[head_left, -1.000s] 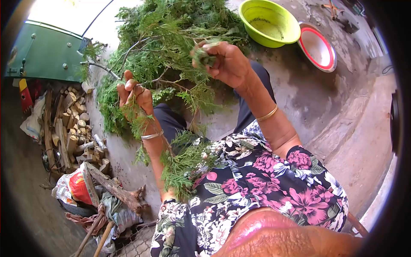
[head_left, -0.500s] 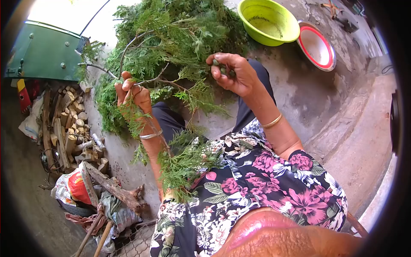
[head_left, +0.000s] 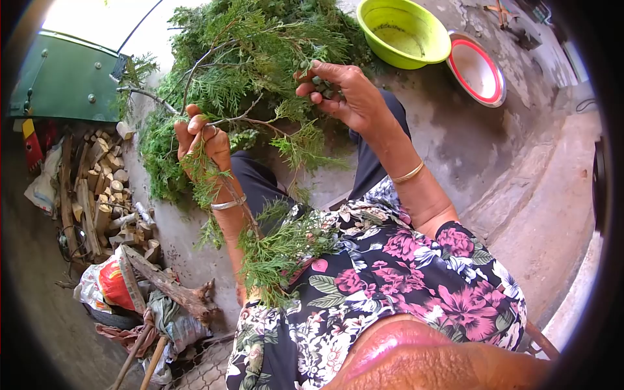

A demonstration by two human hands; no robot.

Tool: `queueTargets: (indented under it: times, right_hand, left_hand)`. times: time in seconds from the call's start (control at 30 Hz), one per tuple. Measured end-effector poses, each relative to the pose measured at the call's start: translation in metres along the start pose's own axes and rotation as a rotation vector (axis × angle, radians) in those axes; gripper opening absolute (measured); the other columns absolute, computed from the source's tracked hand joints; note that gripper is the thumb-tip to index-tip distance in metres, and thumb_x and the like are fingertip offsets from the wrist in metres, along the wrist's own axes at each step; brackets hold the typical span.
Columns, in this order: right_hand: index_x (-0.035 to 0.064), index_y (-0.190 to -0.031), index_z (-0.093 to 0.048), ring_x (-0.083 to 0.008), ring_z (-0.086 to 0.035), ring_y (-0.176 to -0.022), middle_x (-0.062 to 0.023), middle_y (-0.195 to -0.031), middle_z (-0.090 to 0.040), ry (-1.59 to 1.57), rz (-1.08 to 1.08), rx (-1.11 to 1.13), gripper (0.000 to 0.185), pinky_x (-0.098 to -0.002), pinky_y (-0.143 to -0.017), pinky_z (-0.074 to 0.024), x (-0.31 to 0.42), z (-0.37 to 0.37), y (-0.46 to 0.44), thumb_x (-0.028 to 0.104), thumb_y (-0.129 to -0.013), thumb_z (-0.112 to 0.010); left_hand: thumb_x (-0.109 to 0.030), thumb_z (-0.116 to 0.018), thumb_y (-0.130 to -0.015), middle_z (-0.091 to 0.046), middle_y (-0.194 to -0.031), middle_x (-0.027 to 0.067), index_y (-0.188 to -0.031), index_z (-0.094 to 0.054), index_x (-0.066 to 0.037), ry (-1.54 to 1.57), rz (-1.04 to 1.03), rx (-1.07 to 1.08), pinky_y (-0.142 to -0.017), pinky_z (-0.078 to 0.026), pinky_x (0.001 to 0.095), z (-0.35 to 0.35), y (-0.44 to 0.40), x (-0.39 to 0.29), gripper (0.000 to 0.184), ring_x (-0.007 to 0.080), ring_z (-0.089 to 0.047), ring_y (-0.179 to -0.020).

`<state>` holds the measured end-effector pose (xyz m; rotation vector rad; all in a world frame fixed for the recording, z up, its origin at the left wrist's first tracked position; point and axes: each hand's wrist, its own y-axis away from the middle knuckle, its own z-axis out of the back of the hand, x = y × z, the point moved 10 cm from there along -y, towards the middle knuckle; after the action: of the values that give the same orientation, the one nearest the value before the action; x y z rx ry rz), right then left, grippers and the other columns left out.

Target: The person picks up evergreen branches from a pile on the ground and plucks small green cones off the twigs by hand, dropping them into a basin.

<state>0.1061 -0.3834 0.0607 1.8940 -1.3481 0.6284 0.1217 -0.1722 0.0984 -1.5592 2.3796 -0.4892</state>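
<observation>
My left hand (head_left: 207, 140) is closed around a woody evergreen branch (head_left: 237, 119), whose flat green sprays reach up in front of me and back along my forearm to my blouse. Several small green cones (head_left: 325, 86) are cupped in my right hand (head_left: 351, 97), its fingers curled about them. The thumb and fingertip of that hand touch a leafy spray at the branch's upper right. Beyond both hands lies a big heap of cut evergreen branches (head_left: 260, 39); where the held branch ends and the heap begins is hard to make out.
A lime-green basin (head_left: 434, 55) stands beyond my right hand, with dark bits on its bottom. Beside it is a white basin with a red rim (head_left: 497, 84). Stacked firewood (head_left: 104, 188), a log (head_left: 172, 286) and filled sacks (head_left: 107, 283) lie to my left, near a green metal panel (head_left: 65, 78).
My right hand has moved a little left and up to the spray, still holding the green cones. The left hand keeps its grip on the branch. The view has shifted slightly.
</observation>
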Motion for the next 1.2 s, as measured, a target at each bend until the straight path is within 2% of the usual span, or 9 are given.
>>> queueTargets:
  times: [0.33,0.63,0.8,0.87,0.9,0.93,1.03,1.13,1.2]
  right_hand:
    - [-0.0032,-0.086,-0.059,-0.0111,-0.052,-0.058,-0.0124,-0.077,-0.062,-0.163,-0.054,0.071,0.021,-0.0204,-0.049,-0.0463,-0.003,-0.008,-0.016,0.018,-0.085,-0.057]
    - [-0.001,-0.078,-0.057,-0.0105,-0.052,-0.055,-0.0106,-0.072,-0.06,0.134,-0.014,-0.036,0.014,-0.0193,-0.044,-0.0408,0.003,-0.01,-0.004,0.012,-0.082,-0.052]
    - [0.0009,-0.076,-0.056,-0.0102,-0.049,-0.054,-0.009,-0.068,-0.057,-0.165,0.118,-0.198,0.011,-0.0197,-0.042,-0.0375,0.022,0.021,0.007,0.01,-0.081,-0.052]
    - [0.0021,-0.076,-0.057,-0.0102,-0.048,-0.054,-0.0091,-0.068,-0.056,-0.201,0.107,-0.13,0.008,-0.0198,-0.042,-0.0369,0.019,0.037,0.003,0.008,-0.08,-0.054]
    - [0.002,-0.076,-0.057,-0.01,-0.047,-0.052,-0.0091,-0.068,-0.057,-0.238,0.128,-0.244,0.007,-0.0196,-0.041,-0.0357,0.017,0.051,0.005,0.008,-0.08,-0.055]
    - [0.002,-0.076,-0.057,-0.0098,-0.047,-0.051,-0.009,-0.068,-0.057,-0.278,0.148,-0.356,0.006,-0.0194,-0.04,-0.0345,0.015,0.065,0.008,0.007,-0.079,-0.056]
    - [0.0015,-0.075,-0.058,-0.0091,-0.046,-0.051,-0.0096,-0.067,-0.057,-0.207,0.23,-0.473,0.007,-0.0192,-0.04,-0.0338,0.011,0.1,0.013,0.007,-0.079,-0.058]
    - [-0.0003,-0.075,-0.057,-0.0085,-0.044,-0.05,-0.0088,-0.067,-0.055,-0.238,0.255,-0.551,0.008,-0.0188,-0.039,-0.032,0.011,0.138,0.01,0.006,-0.08,-0.058]
    - [-0.0019,-0.076,-0.055,-0.0071,-0.042,-0.048,-0.0067,-0.066,-0.053,-0.812,0.213,-0.353,0.011,-0.0178,-0.037,-0.0291,0.01,0.159,0.001,0.007,-0.082,-0.057]
  left_hand:
    - [-0.02,-0.041,-0.097,-0.058,-0.089,0.0201,-0.117,-0.041,0.013,-0.026,-0.016,-0.021,-0.033,-0.029,0.0156,-0.007,0.004,0.005,0.039,0.0058,-0.056,-0.049]
    - [-0.021,-0.041,-0.097,-0.058,-0.089,0.019,-0.114,-0.043,0.01,-0.052,-0.035,-0.011,-0.036,-0.028,0.0165,0.005,0.004,-0.011,0.035,0.0052,-0.054,-0.05]
    - [-0.023,-0.038,-0.098,-0.057,-0.088,0.0192,-0.114,-0.042,0.009,-0.01,-0.017,-0.01,-0.039,-0.031,0.019,0.013,0.015,-0.025,0.036,0.0064,-0.054,-0.051]
    - [-0.024,-0.036,-0.099,-0.057,-0.089,0.0198,-0.114,-0.043,0.008,-0.131,0.012,-0.07,-0.041,-0.033,0.0211,0.017,0.018,-0.013,0.036,0.0086,-0.056,-0.053]
    - [-0.024,-0.034,-0.099,-0.057,-0.091,0.0205,-0.114,-0.042,0.008,-0.131,0.062,-0.059,-0.049,-0.043,0.0249,0.017,0.016,-0.005,0.037,0.0115,-0.058,-0.055]
    - [-0.024,-0.034,-0.099,-0.057,-0.091,0.0205,-0.114,-0.042,0.008,-0.121,0.081,-0.056,-0.049,-0.043,0.0249,0.017,0.015,0.002,0.037,0.0115,-0.058,-0.055]
    - [-0.026,-0.03,-0.1,-0.056,-0.092,0.0224,-0.115,-0.041,0.008,-0.154,0.129,-0.101,-0.073,-0.052,0.0363,0.021,0.017,0.022,0.039,0.0141,-0.058,-0.054]
    - [-0.024,-0.03,-0.1,-0.055,-0.092,0.0234,-0.115,-0.041,0.008,-0.176,0.197,-0.12,-0.07,-0.052,0.0356,0.024,0.021,0.04,0.038,0.0141,-0.058,-0.053]
    - [-0.025,-0.031,-0.1,-0.057,-0.09,0.0203,-0.11,-0.045,0.008,-0.207,0.074,-0.136,-0.056,-0.048,0.0295,0.02,0.025,0.016,0.037,0.0122,-0.056,-0.05]
